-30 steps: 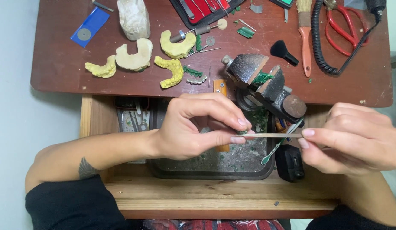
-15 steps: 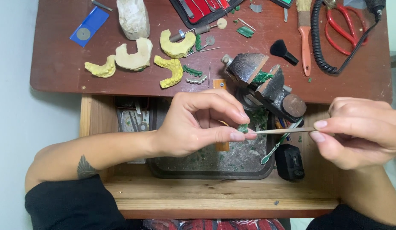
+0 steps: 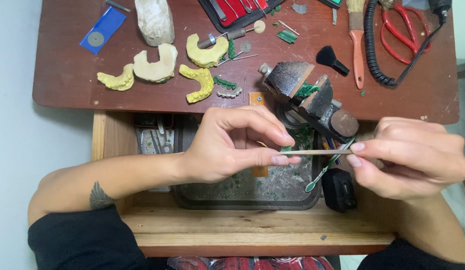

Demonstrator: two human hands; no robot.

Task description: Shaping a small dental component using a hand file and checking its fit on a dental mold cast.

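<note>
A: L hand [image 3: 227, 145]?
B: Fingers curled, thumb + forefinger pinched on small green piece [image 3: 286, 148], held against thin wooden stick [image 3: 320, 152].

A: R hand [image 3: 412, 157]?
B: Closed too, fingertips gripping other end of stick. Stick level, spanning btwn both hands.

A: Where exactly?
B: Over open wooden drawer [image 3: 252, 225], above dark tray [image 3: 242, 197] w/ green shavings. Just below small bench vise [image 3: 307, 97] clamped at desk edge, green material in its jaws.

A: Nearby?
B: Green-tipped tool [image 3: 325, 170] slanting under stick; black block [image 3: 338, 189] at tray's R side.

A: On desk [image 3: 62, 80]?
B: Yellow + whitish dental casts [image 3: 157, 67] at L, blue card w/ disc [image 3: 102, 31], white plaster lump [image 3: 155, 20]. R side: brush w/ orange handle [image 3: 356, 42], small black brush [image 3: 331, 60], coiled black cord [image 3: 380, 45], red scissors [image 3: 400, 25]. Red-lined tool case [image 3: 237, 10] at top, partly cut off.
</note>
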